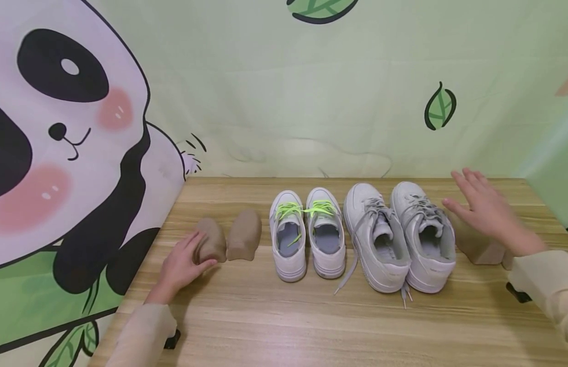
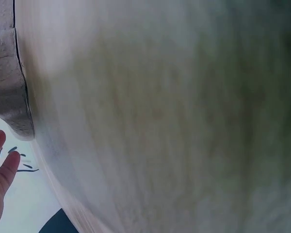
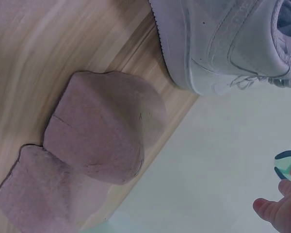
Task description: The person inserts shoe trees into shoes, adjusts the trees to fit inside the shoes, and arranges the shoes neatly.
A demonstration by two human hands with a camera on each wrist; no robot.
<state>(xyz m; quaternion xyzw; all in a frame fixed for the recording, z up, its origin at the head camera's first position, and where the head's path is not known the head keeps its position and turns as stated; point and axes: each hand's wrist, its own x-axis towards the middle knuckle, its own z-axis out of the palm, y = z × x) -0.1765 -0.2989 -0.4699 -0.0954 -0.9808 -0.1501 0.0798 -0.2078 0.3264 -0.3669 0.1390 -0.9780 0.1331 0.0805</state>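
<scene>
My left hand [image 1: 182, 262] is at the left brown moulded shoe insert [image 1: 211, 239], thumb in front and fingers along its left side. Whether it touches the insert I cannot tell; in the left wrist view, the fingertips [image 2: 8, 167] look relaxed and apart. A second brown insert [image 1: 244, 235] lies just right of it. On the right, my right hand [image 1: 492, 214] is raised with spread fingers above another pair of brown inserts. The right wrist view shows that pair, one insert [image 3: 94, 126] beside the other insert [image 3: 43, 191], with no fingers on them.
Between the hands stand two smaller white sneakers [image 1: 288, 265] with neon-green laces and two larger white sneakers [image 1: 386, 272] with grey laces, toes toward the wall. A loose lace [image 1: 348, 272] trails on the wooden table [image 1: 284, 326]. Behind hangs a green panda-print cloth [image 1: 284, 92].
</scene>
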